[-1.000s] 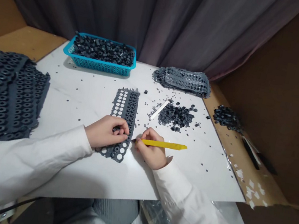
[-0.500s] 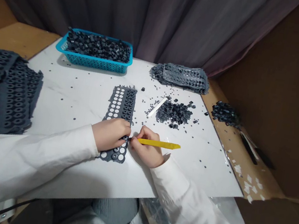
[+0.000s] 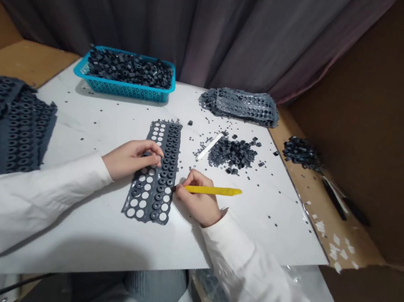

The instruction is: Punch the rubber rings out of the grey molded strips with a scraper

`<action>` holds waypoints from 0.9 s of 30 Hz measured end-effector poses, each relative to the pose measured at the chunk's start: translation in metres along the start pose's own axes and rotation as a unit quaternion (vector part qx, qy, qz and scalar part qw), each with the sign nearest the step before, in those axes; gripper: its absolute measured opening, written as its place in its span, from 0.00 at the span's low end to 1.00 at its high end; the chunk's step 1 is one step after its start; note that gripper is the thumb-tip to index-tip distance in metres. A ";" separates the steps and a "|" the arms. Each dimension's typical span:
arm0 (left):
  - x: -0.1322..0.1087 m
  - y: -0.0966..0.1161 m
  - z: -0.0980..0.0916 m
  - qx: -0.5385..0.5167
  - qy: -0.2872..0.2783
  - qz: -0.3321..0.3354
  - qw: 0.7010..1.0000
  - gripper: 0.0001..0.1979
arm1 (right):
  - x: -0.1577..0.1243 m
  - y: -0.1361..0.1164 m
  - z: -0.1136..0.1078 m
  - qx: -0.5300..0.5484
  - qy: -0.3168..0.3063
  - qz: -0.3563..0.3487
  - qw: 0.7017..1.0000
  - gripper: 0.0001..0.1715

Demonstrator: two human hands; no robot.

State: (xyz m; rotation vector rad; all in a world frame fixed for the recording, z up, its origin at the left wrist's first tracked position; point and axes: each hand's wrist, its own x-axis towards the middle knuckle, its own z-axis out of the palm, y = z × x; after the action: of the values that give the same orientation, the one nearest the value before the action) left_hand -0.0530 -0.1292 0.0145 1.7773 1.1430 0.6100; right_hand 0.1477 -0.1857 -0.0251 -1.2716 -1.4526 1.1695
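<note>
Step in hand, by appearance: freeing rings (image 3: 158,197) from the sheet (image 3: 167,171) — part done.
Right hand (image 3: 201,201) pinches the yellow tool (image 3: 214,190), dark tip at the sheet's right edge; contact unconfirmed. Left hand (image 3: 127,159) is over the sheet's left side, thumb and fingers nearly together — whether on a piece cannot be told. Sheet lies flat on the table (image 3: 184,249), white holes at left and lower right. Next move, in judgement, calls for a steadied sheet and controlled tip. Loose pile (image 3: 233,154) lies beyond the right hand; filled basket (image 3: 124,89) stands farther off.

Strip (image 3: 155,189) partly hidden by left hand (image 3: 132,158); sheet pile (image 3: 2,131) cropped at left.
</note>
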 end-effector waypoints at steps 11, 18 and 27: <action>0.016 0.013 0.021 0.334 -0.153 0.202 0.908 0.09 | 0.002 0.001 0.000 -0.024 0.035 0.010 0.999 0.11; 0.020 0.026 0.033 0.485 -0.232 0.256 0.803 0.07 | 0.002 0.001 0.001 -0.019 0.036 0.007 0.999 0.12; 0.021 -0.004 0.003 0.090 0.040 0.124 0.987 0.11 | 0.003 0.002 0.001 -0.012 0.033 0.034 0.999 0.12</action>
State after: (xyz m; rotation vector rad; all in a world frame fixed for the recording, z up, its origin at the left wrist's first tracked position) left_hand -0.0426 -0.1116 0.0084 2.0867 1.0651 0.7511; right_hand 0.1468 -0.1825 -0.0276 -1.3722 -1.3888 1.1463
